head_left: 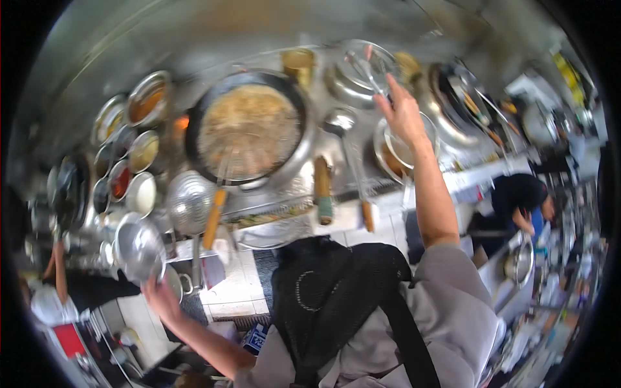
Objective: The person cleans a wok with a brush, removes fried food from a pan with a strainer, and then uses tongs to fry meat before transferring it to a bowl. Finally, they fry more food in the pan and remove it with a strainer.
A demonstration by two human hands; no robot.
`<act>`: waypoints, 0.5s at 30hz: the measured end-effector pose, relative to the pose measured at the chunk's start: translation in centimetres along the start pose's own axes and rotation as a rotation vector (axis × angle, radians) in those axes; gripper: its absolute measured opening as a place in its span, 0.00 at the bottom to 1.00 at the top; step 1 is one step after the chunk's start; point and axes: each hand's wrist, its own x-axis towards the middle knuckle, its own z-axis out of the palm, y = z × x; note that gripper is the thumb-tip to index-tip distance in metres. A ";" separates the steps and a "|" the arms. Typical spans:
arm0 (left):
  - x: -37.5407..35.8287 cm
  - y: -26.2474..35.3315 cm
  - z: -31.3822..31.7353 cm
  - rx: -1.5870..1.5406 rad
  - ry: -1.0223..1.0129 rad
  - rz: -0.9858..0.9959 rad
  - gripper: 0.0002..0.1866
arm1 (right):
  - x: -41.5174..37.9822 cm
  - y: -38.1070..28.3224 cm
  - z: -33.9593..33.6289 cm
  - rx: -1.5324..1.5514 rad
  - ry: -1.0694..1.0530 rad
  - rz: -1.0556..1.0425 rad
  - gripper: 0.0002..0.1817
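Observation:
At the lower left, my left hand (162, 299) grips the rim of a shiny metal bowl (139, 246). My right hand (402, 111) reaches forward with its fingers stretched out, close to a clear round bowl (365, 61) with thin metal utensils (362, 71) in it, at the back. Between my hands, a wok (192, 123) holds bubbling, foamy oil. Across its front part lies a wire strainer (242, 155), whose wooden handle (215, 218) points toward me. A ladle (349, 152) rests on the counter right of the wok.
Several containers of sauces and seasonings stand left of the wok, including a white one (141, 193). A perforated skimmer (189, 200) is nearer me. A wooden-handled tool (322, 194) lies by the ladle. One person (55, 301) is at far left, another (517, 204) at right.

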 end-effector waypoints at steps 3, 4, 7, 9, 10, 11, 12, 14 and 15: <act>-7.3 -4.0 -2.6 -0.703 0.188 -0.347 0.13 | -4.2 8.9 -7.6 -0.103 0.266 -0.107 0.33; -9.2 -2.3 -3.0 -1.061 0.307 -0.505 0.14 | -5.2 11.0 -9.7 -0.124 0.326 -0.100 0.33; -12.0 -4.1 -3.3 -1.092 0.399 -0.684 0.20 | -9.6 17.9 -11.8 -0.183 0.412 0.179 0.34; -12.0 -3.9 -2.9 -1.129 0.365 -0.675 0.19 | -14.8 24.8 -8.6 -0.386 0.486 0.160 0.34; -12.2 -4.1 -2.9 -1.185 0.343 -0.648 0.18 | -17.8 25.6 -7.0 -0.282 0.315 0.489 0.36; -11.9 -1.7 -2.5 -1.255 0.293 -0.686 0.17 | -21.7 29.4 -3.9 -0.433 0.226 0.494 0.38; -11.6 -2.7 -3.0 -1.246 0.291 -0.684 0.17 | -24.9 32.1 -2.4 -0.573 -0.478 0.801 0.39; -10.1 -5.3 -4.2 -0.930 0.076 -0.483 0.16 | -26.0 31.6 -2.8 -0.515 -0.748 0.782 0.39; -10.0 -2.8 -3.9 -1.105 0.159 -0.547 0.14 | -25.5 32.0 -2.8 -0.517 -0.673 0.748 0.39</act>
